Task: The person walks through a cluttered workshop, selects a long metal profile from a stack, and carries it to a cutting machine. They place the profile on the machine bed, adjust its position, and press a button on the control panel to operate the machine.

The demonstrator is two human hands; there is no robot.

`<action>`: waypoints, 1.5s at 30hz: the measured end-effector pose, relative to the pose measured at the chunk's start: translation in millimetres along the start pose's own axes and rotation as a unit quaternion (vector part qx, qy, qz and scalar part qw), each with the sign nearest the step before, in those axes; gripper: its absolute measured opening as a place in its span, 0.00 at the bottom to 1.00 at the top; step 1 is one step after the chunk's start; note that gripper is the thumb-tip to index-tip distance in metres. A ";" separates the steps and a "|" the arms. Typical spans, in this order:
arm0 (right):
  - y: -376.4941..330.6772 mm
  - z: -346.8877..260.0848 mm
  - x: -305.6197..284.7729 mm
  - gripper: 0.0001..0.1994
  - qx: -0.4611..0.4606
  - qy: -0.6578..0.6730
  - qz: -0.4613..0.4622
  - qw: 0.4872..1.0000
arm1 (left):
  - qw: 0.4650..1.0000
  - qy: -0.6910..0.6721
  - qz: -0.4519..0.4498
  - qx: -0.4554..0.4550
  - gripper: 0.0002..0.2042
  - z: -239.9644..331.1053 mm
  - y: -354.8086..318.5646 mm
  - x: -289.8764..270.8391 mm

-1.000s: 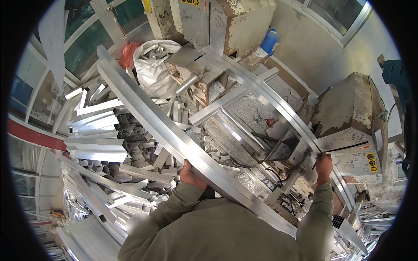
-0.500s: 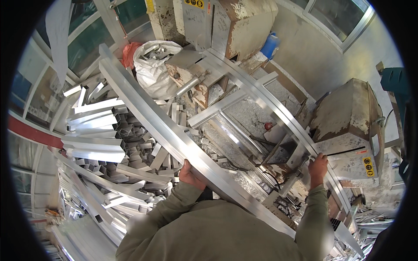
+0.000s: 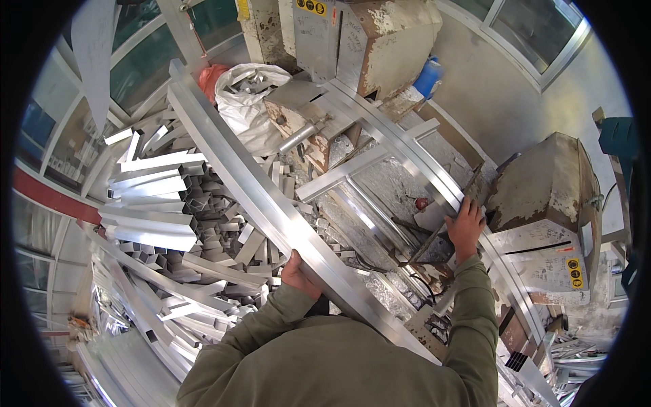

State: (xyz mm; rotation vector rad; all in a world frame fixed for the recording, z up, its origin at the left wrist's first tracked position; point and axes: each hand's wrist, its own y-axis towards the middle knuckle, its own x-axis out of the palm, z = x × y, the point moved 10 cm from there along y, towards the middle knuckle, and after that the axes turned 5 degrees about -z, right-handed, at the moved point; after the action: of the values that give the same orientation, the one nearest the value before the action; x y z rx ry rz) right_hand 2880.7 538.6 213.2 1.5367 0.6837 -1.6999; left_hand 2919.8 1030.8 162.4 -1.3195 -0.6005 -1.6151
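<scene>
A long silvery aluminium profile (image 3: pixel 234 173) runs slantwise past my body. My left hand (image 3: pixel 298 276) is closed on its near edge, thumb on top and the other fingers hidden beneath. A second long aluminium profile (image 3: pixel 407 146) lies across the saw machine, roughly parallel to the first. On its near side my right hand (image 3: pixel 466 229) rests with the fingers spread over the metal. Below that profile, a crossbar (image 3: pixel 346 169) and round metal rods (image 3: pixel 380 210) are part of the machine's bed.
Offcuts (image 3: pixel 210 244) are heaped left of the held profile. A white sack (image 3: pixel 247 108) of scraps stands behind. Worn saw housings (image 3: pixel 542 190) flank the bed on the right and at the back (image 3: pixel 390 41). A blue container (image 3: pixel 428 76) sits by the wall.
My right hand has slid up and leftward along the second profile, and its fingers are more spread. My left hand keeps its hold on the first profile. The view has shifted slightly.
</scene>
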 end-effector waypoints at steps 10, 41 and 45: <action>7.7 2.3 12.7 0.52 -0.001 -0.010 0.015 1.000 | 1.000 0.004 0.015 -0.003 0.35 3.4 9.1 0.0; -243.8 -221.0 -78.5 0.37 -0.191 0.572 -0.416 0.680 | 0.988 -0.013 -0.066 -0.138 0.35 -27.0 9.2 29.9; -239.7 -192.2 -83.0 0.32 -0.197 0.528 -0.329 0.758 | 0.989 0.071 -0.015 -0.127 0.33 -35.7 3.1 -1.3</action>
State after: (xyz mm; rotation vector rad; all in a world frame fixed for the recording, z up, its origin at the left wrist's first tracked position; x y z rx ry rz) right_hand 2804.3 845.7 246.8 1.9719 2.2166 -0.7785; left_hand 2905.4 1000.5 149.8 -1.3672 -0.3377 -1.8391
